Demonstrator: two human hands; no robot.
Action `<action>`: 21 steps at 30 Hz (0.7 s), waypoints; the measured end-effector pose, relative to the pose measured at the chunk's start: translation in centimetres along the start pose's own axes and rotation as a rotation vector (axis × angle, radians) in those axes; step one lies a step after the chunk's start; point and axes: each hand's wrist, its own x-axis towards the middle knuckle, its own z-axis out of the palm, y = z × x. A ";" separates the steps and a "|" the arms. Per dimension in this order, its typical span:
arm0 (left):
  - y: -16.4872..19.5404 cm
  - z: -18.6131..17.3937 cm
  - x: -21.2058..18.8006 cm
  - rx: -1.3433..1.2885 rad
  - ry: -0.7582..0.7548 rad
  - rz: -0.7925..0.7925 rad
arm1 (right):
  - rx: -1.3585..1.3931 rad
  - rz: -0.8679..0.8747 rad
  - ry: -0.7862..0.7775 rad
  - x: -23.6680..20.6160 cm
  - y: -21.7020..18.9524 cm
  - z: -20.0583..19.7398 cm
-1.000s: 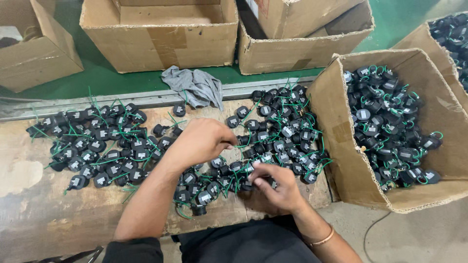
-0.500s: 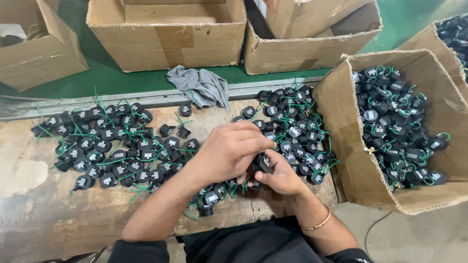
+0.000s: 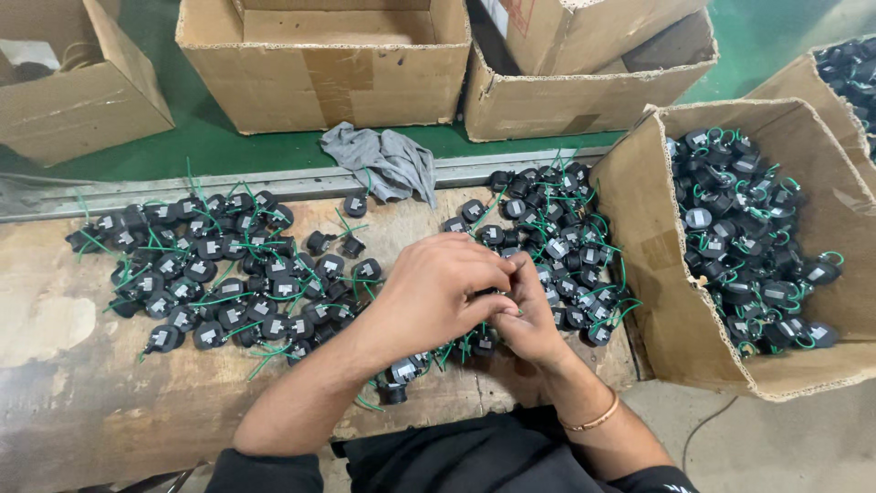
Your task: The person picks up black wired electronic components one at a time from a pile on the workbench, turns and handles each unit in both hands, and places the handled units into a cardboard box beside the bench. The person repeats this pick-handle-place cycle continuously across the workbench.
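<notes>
My left hand [image 3: 436, 288] and my right hand [image 3: 527, 315] meet over the near middle of a worn wooden bench [image 3: 64, 411]. Both sets of fingers close together on one small black round part with a green wire [image 3: 491, 294], mostly hidden between them. Many more of the same black parts with green wires lie spread on the bench, one pile to the left [image 3: 210, 274] and one to the right [image 3: 557, 237]. A few lie just under my wrists [image 3: 397, 374]. A gold bangle [image 3: 591, 421] is on my right wrist.
An open cardboard box [image 3: 657, 301] full of the same black parts stands at the right end of the bench. A grey rag [image 3: 383, 160] lies at the bench's far edge. Several cardboard boxes [image 3: 319, 78] stand on the green floor beyond.
My left hand has moved right from the middle pile to join my right hand. Both hands rose slightly and now work on one part together.
</notes>
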 end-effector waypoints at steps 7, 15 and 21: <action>0.9 2.3 -0.7 -0.050 0.251 0.117 | -0.050 -0.212 0.141 1.1 -0.3 -0.4; 0.8 0.4 -0.1 0.413 0.272 0.464 | -0.091 -0.373 0.040 4.9 -1.1 -0.8; -1.2 1.1 0.4 0.080 0.357 0.230 | -0.147 -0.413 0.131 6.6 2.0 -1.3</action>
